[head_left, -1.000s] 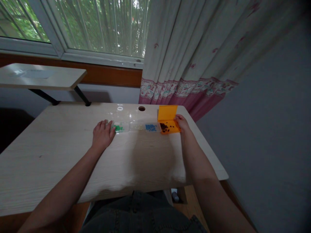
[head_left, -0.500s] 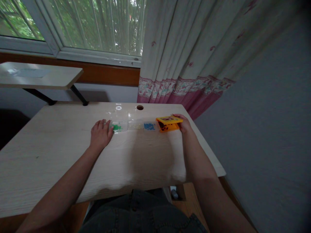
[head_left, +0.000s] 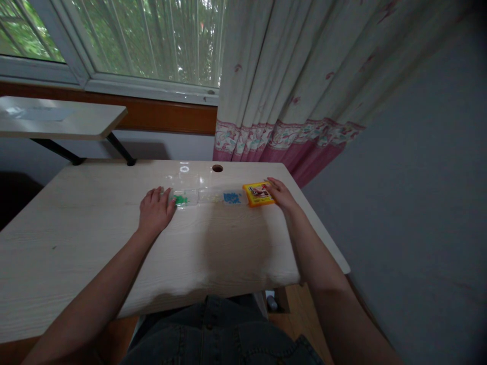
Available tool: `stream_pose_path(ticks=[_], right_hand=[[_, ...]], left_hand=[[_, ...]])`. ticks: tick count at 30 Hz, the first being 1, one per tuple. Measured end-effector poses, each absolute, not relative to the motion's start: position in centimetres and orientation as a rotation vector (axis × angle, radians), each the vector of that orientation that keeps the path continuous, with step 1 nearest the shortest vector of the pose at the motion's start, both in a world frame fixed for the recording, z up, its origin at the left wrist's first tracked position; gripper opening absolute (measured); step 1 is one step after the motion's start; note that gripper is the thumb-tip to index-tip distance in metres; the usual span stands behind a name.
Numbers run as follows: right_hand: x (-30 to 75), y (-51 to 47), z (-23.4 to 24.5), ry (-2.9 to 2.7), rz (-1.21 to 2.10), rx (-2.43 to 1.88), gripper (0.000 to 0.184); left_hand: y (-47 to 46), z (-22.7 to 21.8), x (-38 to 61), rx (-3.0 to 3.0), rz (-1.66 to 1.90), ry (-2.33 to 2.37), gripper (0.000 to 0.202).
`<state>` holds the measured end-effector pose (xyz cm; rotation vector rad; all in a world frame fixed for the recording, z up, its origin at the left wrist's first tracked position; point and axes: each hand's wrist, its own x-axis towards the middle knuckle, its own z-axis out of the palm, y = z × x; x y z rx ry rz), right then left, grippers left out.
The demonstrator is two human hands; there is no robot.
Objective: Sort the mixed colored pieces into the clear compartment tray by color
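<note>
Orange box [head_left: 258, 194], lid shut, sits centre-right of frame on desk [head_left: 95, 243], touching right end of clear tray [head_left: 207, 195] w/ green beads [head_left: 181, 199] & blue beads [head_left: 231, 197]. R hand [head_left: 280, 194] lays loose fingers on box's right edge, no grip. L hand [head_left: 154, 210] flat, fingers relaxed, tips at tray's left end.
</note>
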<state>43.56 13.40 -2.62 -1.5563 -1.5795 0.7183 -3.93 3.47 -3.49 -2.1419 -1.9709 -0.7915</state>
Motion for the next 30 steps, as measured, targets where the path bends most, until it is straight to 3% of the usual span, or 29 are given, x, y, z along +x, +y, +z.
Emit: stream_pose_path(ticks=[5,12,21,25,30], right_hand=[[41.4,11.4,-2.6,-2.062,0.166,-1.702,0.056],[40.1,10.1,-2.4,-2.152,-0.112,-1.828,0.052],[39.3,9.5,-0.7,-2.163,-0.219,-1.774,0.053],[36.8,9.0,1.1,-2.492,0.001,-1.463,0.054],[33.7,9.5,1.6,-2.722,0.107,-1.261,0.076]], left_hand=[[3.3,-3.2,-3.8,-2.134,-0.754,-1.965,0.053],[3.4,-3.4,-4.0,-2.151,-0.776,-1.952,0.053],[3.2,-3.1,-3.7,-2.131,-0.761,-1.963,0.054],[3.3,-3.0,-3.8,-2.139,-0.772,-1.968,0.055],[3.3,-3.0,-3.7,-2.151,-0.793,-1.963,0.054]])
